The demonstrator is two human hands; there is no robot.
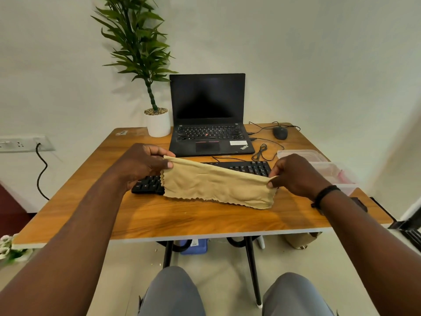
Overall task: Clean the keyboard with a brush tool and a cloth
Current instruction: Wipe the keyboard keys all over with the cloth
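A beige cloth (216,185) hangs stretched between my two hands above the desk. My left hand (145,164) pinches its upper left corner between thumb and fingers. My right hand (293,174) pinches its upper right corner. Behind and under the cloth lies a black keyboard (252,167), with its middle hidden; its left end shows at the cloth's left edge. No brush tool is visible.
An open black laptop (209,124) stands behind the keyboard on the wooden desk (182,220). A potted plant (157,122) is at the back left, a mouse (280,132) with cables at the back right. Clear plastic containers (330,172) sit at the right edge.
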